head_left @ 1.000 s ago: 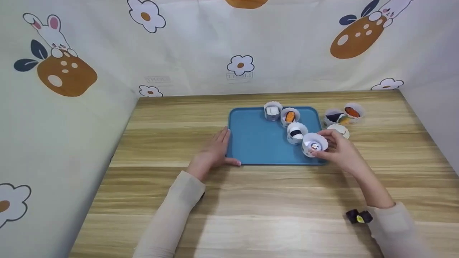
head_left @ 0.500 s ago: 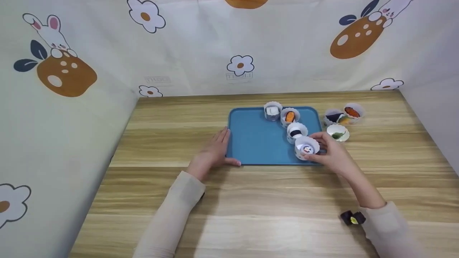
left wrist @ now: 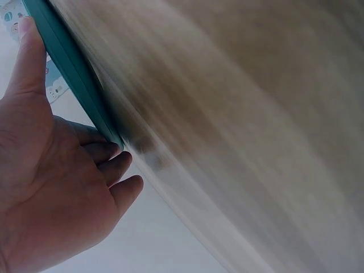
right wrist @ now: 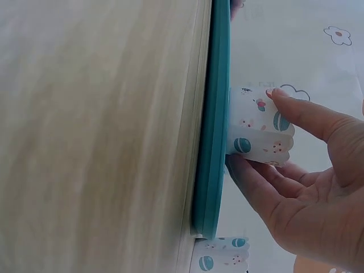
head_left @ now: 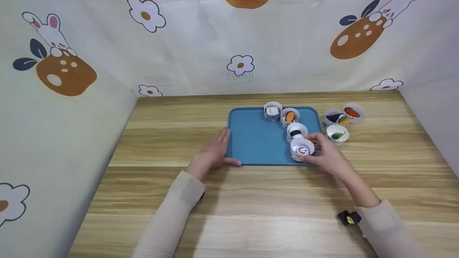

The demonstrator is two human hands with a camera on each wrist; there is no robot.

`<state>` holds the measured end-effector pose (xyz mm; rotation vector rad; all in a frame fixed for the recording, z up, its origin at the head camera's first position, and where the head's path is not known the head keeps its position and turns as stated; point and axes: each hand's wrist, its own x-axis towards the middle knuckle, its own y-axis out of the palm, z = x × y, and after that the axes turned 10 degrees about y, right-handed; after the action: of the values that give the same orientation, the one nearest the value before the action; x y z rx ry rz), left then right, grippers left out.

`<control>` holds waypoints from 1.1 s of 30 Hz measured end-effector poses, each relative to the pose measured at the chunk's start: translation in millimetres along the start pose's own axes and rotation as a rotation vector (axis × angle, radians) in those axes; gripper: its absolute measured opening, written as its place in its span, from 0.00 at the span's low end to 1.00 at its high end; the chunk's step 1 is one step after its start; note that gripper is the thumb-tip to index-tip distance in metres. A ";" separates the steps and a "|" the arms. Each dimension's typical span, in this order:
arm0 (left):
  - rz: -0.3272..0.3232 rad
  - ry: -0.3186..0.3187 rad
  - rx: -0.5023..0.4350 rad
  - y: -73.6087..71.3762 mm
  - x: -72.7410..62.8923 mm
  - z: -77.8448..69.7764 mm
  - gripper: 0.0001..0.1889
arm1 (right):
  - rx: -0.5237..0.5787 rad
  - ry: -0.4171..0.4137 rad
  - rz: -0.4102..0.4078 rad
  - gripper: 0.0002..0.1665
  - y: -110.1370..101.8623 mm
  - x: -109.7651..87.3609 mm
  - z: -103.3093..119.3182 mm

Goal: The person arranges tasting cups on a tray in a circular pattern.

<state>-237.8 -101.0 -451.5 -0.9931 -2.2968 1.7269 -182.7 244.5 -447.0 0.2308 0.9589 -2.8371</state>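
My left hand (head_left: 214, 149) lies against the left side of the blue tray (head_left: 254, 139), fingers stretched along it and thumb on the front edge. The left wrist view shows the fingertips touching the tray's rim (left wrist: 74, 74). With thumb and fingers, my right hand (head_left: 329, 154) holds a white scalloped paper cup (head_left: 294, 152) at the tray's front right. The right wrist view shows this cup (right wrist: 256, 122) against the tray, printed with small bears and balls. Inside lies a small round piece with a white and red middle. Directly behind it stands another cup (head_left: 291, 137) with a black-banded white piece.
Farther back on the tray are a cup (head_left: 289, 123) with an orange piece and a cup (head_left: 272, 117) with a white block. Right of the tray, a cup (head_left: 340, 142) holds something green; behind it stand a dark-filled cup (head_left: 327, 121) and a red-filled cup (head_left: 359, 111).
My right hand has moved left with the paper cup, bringing it in front of the cup with the black-banded piece. The green-filled cup has come into fuller view. My left hand has stayed put.
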 end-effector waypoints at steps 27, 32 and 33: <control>0.008 0.004 0.005 0.9 2.2 2.7 0.65 | -0.117 0.070 0.023 0.37 8.0 3.9 9.0; 0.006 0.000 -0.008 0.8 1.6 2.2 0.65 | -0.135 0.116 0.048 0.39 7.5 5.0 11.9; 0.005 -0.001 -0.011 0.9 1.5 2.3 0.65 | -0.137 0.124 0.053 0.40 7.3 4.9 12.6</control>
<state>-239.6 -102.0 -453.6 -1.0012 -2.3084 1.7188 -187.5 230.6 -442.4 0.4135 1.1484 -2.7222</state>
